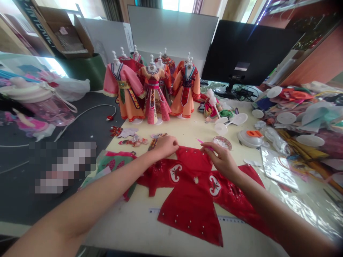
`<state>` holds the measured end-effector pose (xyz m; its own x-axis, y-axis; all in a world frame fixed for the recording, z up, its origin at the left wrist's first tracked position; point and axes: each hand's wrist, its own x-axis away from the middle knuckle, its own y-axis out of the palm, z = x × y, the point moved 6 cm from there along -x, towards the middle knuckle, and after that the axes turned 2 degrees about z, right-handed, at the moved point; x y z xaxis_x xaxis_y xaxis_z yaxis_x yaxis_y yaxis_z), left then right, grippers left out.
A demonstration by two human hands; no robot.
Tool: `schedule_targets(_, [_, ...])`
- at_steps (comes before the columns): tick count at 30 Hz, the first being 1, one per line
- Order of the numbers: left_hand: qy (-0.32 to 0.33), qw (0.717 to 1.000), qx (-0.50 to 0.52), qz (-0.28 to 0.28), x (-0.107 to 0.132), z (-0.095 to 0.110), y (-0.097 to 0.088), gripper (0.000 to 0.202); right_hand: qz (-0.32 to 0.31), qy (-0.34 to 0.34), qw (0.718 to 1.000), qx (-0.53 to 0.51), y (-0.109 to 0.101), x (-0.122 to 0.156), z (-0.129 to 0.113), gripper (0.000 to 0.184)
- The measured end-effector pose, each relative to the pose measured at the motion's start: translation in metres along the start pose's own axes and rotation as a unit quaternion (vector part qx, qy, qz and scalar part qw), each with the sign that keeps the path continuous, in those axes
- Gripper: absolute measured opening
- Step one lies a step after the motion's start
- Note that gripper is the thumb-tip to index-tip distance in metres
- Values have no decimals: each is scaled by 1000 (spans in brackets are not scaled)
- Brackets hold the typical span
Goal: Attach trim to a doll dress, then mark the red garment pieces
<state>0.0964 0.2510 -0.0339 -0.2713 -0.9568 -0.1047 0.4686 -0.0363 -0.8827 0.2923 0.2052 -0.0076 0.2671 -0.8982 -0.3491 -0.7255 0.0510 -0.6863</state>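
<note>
A red cloth doll garment point(191, 203) lies spread flat in front of me, with white curled patches and small pearl-like beads along its top and bottom edges. At its upper left corner, my left hand point(166, 145) is closed, fingertips pinched at the cloth. My right hand point(222, 159) grips a thin pink stick-like tool point(199, 141) over the upper right corner; its working tip is too small to make out. Just beyond that hand is a small round dish point(222, 142) with whitish bits in it. A ruler point(232, 220) runs partly under the garment.
Several dressed doll stands point(158, 92) are grouped at the back, before a black monitor point(249, 53). Green and red cloth pieces point(112, 162) lie at left. An orange-topped white container point(250, 137), clear plastic and a fabric heap point(297, 114) crowd the right. A pink-tinted jug point(50, 103) stands left.
</note>
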Motion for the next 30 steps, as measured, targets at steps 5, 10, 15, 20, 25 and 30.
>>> schedule_targets(5, [87,996,15,12,30,16,-7,12,12,-21,1000,2,-4,2,-4,23])
schedule_targets(10, [195,980,-19,38,61,28,-5,17,1,-53,999,12,-4,5,-15,23])
schedule_targets(15, [212,976,-27,49,66,24,2,18,-19,-102,994,28,4,6,-28,23])
schedule_targets(20, [205,977,-16,49,64,22,3,17,-39,-136,990,20,14,7,-36,22])
schedule_targets(25, [203,978,4,48,66,21,3,15,-52,-142,988,29,18,7,-38,20])
schedule_targets(30, [196,980,10,43,65,20,3,15,-62,-148,986,34,21,7,-38,20])
